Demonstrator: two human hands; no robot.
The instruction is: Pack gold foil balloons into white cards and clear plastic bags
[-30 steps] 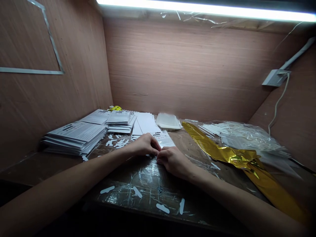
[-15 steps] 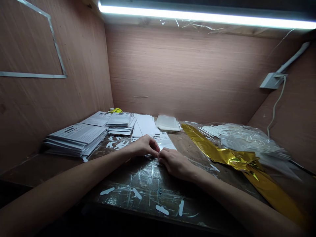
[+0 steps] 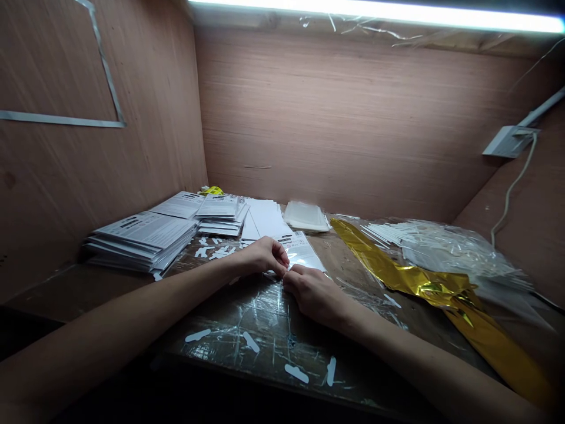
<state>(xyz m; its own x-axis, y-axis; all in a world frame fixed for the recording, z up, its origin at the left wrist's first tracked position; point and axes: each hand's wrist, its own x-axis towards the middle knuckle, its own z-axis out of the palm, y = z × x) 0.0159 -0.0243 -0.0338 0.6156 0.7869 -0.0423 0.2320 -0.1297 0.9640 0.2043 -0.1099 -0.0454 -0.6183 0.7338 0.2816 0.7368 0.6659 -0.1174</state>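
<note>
My left hand [image 3: 266, 256] and my right hand [image 3: 311, 288] meet at the near edge of a glossy printed packet [image 3: 304, 250] lying on the dark table [image 3: 265, 315]. Thumb and fingers of my left hand are pinched together beside the curled fingers of my right hand. What lies between the fingertips is too small to make out. Behind the packet are white sheets [image 3: 265, 218]. Small white hanger-shaped pieces [image 3: 216, 252] are scattered left of my left hand, and several more [image 3: 251, 341] lie near the front edge.
Stacks of printed packets [image 3: 141, 235] stand at the left, with a yellow roll [image 3: 212, 190] behind. Clear sleeves [image 3: 306, 216] lie at the back. Gold foil [image 3: 410, 280] runs down the right, beside white strips [image 3: 388, 232] and clear plastic bags [image 3: 459, 250].
The view has shifted slightly, so the scene sits a little higher and further right. My hands stay together at the packet, whose glossy surface now shows more above my right hand.
</note>
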